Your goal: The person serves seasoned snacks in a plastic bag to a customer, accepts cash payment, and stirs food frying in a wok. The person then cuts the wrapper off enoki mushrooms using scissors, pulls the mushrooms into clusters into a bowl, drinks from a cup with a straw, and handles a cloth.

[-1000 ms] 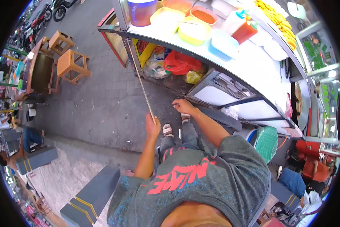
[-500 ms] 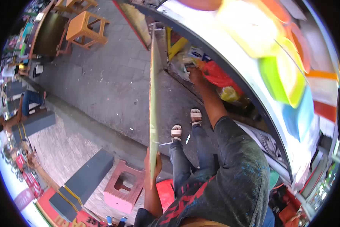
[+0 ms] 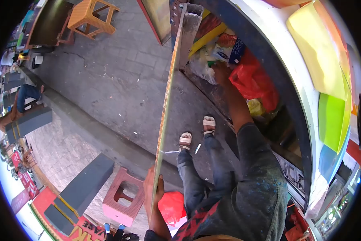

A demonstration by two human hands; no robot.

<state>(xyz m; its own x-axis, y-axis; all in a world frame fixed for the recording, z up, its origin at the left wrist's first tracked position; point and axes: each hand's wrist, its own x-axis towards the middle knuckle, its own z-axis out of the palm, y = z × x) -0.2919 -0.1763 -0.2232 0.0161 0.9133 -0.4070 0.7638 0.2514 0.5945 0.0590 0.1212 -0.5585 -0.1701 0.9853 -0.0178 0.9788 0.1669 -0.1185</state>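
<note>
My left hand (image 3: 153, 186) is wrapped round the edge of a thin door panel (image 3: 167, 92) that stands swung out from a stall cabinet. My right hand (image 3: 220, 73) is inside the cabinet; its fingers are hidden among the goods there. Beside them lies a clear plastic bag (image 3: 201, 66). A blue-and-white packet (image 3: 229, 52) sits just beyond the hand. To the right of my wrist hangs a bulky red plastic bag (image 3: 252, 80), with a yellow packet (image 3: 254, 107) below it.
A pink plastic stool (image 3: 124, 197) and a red bag (image 3: 172, 207) are near my left arm. Grey benches (image 3: 82, 188) line the paved side, where a person (image 3: 24, 98) sits. An orange stool (image 3: 93, 18) stands farther off. Colourful panels (image 3: 321, 60) top the cabinet.
My view has shifted closer to the cabinet. My right hand is deeper among the bags. My left hand still grips the door panel, which appears more tilted.
</note>
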